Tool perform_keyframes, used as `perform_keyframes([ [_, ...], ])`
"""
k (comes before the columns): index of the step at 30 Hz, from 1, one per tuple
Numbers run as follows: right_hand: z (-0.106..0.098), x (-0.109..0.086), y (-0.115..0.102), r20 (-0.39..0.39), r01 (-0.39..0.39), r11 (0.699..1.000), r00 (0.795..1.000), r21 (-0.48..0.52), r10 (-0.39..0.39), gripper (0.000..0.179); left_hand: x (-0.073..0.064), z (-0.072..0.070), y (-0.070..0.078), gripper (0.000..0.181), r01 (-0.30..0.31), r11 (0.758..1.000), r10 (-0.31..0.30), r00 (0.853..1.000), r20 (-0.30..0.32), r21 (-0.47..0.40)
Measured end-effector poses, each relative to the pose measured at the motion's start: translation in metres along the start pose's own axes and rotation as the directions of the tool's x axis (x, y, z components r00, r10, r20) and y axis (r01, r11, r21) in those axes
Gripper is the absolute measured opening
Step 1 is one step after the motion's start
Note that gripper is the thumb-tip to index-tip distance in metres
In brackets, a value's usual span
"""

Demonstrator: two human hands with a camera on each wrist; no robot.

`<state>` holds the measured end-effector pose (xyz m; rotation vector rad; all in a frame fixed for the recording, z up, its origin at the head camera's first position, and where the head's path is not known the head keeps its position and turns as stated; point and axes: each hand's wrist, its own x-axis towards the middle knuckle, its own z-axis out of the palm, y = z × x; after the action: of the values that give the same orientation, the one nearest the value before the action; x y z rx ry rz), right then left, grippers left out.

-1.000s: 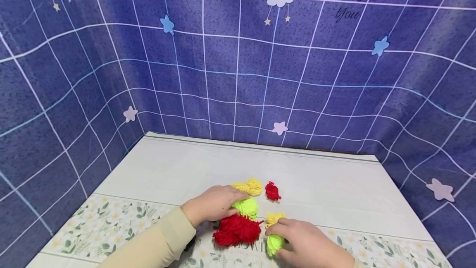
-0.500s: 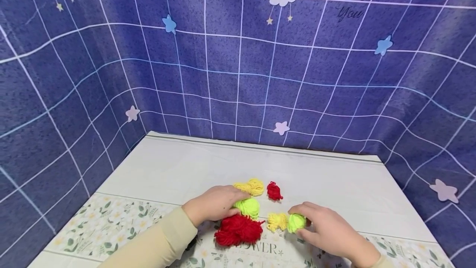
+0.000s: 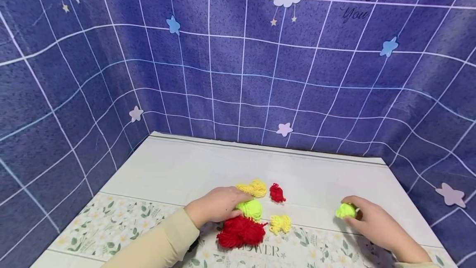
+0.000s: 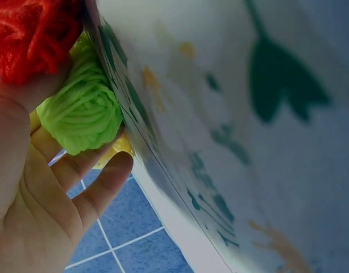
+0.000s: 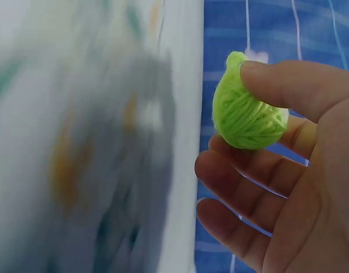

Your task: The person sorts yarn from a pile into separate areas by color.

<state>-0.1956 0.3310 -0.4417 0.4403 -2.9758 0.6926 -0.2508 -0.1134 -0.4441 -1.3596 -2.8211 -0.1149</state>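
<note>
My right hand [image 3: 379, 223] pinches a small neon-green yarn ball [image 5: 248, 105] between thumb and fingers, over the right part of the table. In the right wrist view the ball is apart from the tabletop. My left hand [image 3: 219, 205] holds a larger neon-green yarn ball [image 4: 83, 108] on the table, thumb on its near side and fingers behind it. Red yarn [image 3: 241, 232] lies bunched just in front of that ball, against the left thumb. A yellow yarn bundle [image 3: 256, 188] sits behind it, partly covered by the left fingers.
A small red yarn bundle [image 3: 277, 192] lies right of the rear yellow one. Another yellow bundle [image 3: 280, 223] lies right of the red heap. The white, flower-printed table [image 3: 193, 156] meets a blue grid-patterned curtain [image 3: 223, 86] at the back and sides.
My right hand has carried the small green ball rightward and up, away from the front yellow bundle, which now shows fully. The left hand stays at the larger green ball.
</note>
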Motion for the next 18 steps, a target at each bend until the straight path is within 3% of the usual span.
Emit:
perform_keyframes([
  [6,-0.005,-0.005,0.032,0.027,-0.116,0.993,0.993,-0.023,0.117,0.040,-0.002,0.002,-0.003,0.049,0.011,1.000,-0.011,1.000,0.009,0.010],
  [18,-0.011,-0.012,0.054,0.050,-0.153,0.986,0.986,-0.073,0.157,0.051,-0.002,-0.003,0.002,0.048,0.003,1.000,-0.003,1.000,0.008,0.027],
])
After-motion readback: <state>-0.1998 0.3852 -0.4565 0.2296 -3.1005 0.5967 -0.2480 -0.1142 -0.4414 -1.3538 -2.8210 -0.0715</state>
